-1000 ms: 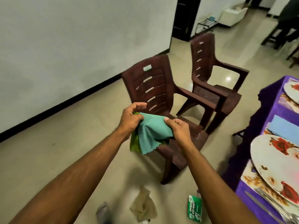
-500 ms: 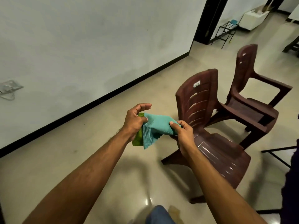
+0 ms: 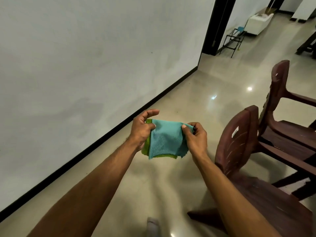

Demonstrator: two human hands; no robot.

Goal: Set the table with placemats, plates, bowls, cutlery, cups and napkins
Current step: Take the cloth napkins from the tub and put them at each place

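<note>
Left hand (image 3: pixel 142 130) pinches teal napkin (image 3: pixel 164 139) plus green napkin (image 3: pixel 146 147) behind; right hand (image 3: pixel 195 136) pinches teal edge; peel teal off slowly, thumbs near top edge

Head-worn view, forward-down, close above hands

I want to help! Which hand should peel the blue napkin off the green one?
Probably the right hand: it pinches only the teal napkin at its top corner, while the left hand grips the green napkin and teal one together.
</note>
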